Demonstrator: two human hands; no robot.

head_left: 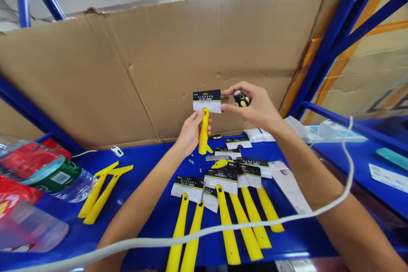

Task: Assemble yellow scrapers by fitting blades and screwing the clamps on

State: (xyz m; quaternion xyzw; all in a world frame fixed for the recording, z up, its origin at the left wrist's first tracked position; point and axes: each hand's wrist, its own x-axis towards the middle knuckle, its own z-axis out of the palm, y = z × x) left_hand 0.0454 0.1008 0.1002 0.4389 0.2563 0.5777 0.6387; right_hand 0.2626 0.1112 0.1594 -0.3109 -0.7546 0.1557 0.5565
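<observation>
My left hand (pixel 190 132) is closed around a yellow plastic scraper (pixel 204 138), held upright above the blue table. A black-and-white header card (pixel 206 101) stands at the scraper's upper end. Its right edge is pinched between the thumb and forefinger of my right hand (pixel 255 104). A stubby black-and-yellow screwdriver (pixel 241 98) sits in the same hand, partly hidden by the fingers. Below, several yellow scrapers (pixel 228 229) with similar cards (pixel 221 179) lie side by side. Whether the held card is joined to the held scraper I cannot tell.
Two yellow scrapers (pixel 105 191) without cards lie at left beside a plastic bottle (pixel 60 178) and a clear cup (pixel 38 227). A white cable (pixel 178 238) crosses the foreground. Small metal bits (pixel 191 161) lie mid-table. Cardboard (pixel 191 51) walls the back; blue posts (pixel 331 51) frame the sides.
</observation>
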